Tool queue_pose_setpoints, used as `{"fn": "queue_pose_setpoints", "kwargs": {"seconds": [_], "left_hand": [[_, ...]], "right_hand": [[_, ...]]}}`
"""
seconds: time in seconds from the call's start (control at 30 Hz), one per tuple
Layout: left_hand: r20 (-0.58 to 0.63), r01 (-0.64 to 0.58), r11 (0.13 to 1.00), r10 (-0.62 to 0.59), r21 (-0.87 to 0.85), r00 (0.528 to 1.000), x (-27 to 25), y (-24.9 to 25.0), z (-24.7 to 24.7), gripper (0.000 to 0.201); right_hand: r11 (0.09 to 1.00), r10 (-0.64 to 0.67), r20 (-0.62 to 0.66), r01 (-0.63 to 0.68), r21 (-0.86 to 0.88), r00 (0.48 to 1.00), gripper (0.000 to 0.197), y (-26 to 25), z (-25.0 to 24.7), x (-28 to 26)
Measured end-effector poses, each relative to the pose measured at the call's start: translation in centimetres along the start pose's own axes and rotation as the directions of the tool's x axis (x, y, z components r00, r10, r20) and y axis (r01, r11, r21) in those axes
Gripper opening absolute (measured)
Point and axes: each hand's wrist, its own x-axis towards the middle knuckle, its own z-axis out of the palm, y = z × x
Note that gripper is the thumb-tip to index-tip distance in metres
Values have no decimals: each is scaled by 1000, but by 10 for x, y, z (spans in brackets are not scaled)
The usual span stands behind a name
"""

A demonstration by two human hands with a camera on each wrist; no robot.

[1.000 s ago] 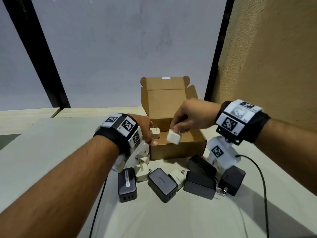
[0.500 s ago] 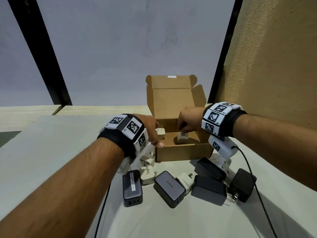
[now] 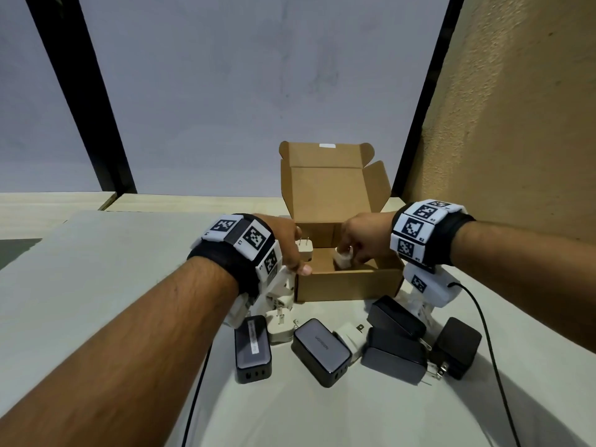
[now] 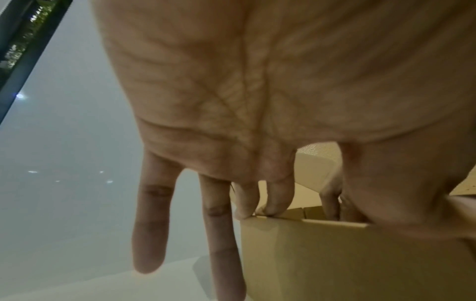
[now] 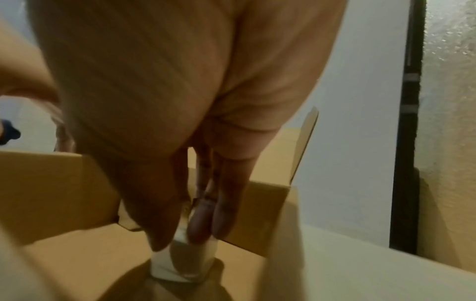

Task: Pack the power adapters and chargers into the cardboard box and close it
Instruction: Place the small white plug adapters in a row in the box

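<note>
The open cardboard box (image 3: 348, 282) stands mid-table with its lid upright. My right hand (image 3: 358, 250) reaches inside and pinches a small white charger (image 3: 342, 259); in the right wrist view this charger (image 5: 180, 266) touches the box floor under thumb and fingers. My left hand (image 3: 295, 253) grips the box's front left corner, with two fingers hooked over the box wall (image 4: 309, 254) and the thumb on the front. Another white charger (image 3: 304, 251) stands inside, prongs up, beside that hand. Loose in front lie dark grey chargers (image 3: 252, 348) (image 3: 321, 351), black adapters (image 3: 395, 354) (image 3: 458, 346) and white plugs (image 3: 280, 327) (image 3: 350, 340).
A black cable (image 3: 483, 333) runs from the right wrist camera down across the pale table (image 3: 96, 269). A rough tan wall (image 3: 516, 124) rises close on the right, and a window with black frames (image 3: 96, 108) stands behind the box.
My right hand has carried the white charger from above the box's front wall down onto the box floor. The left hand has stayed at the box corner.
</note>
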Motion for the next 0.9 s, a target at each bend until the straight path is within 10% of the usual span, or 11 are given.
{"fn": "queue_pose_setpoints", "kwargs": {"seconds": [0.23,0.3,0.47,0.9], "left_hand": [[-43,37,999,-36,2,998,2,0,6,50],[-41,32,998,-30,56,999,-4,2,5,41],[-80,9,999,-5,50,997,-18,0,3,97],[-91,-11,994,21,110,996,-17,-6,4,94]], "right_hand": [[988,76,-236,-42,146,969,32,9,-8,-6],[987,67,-198,-36,156,978,26,12,-2,-11],[992,55,-30,-51,116,998,39,10,11,-13],[1000,11,-16,-11,24,1000,52,-27,-3,6]]}}
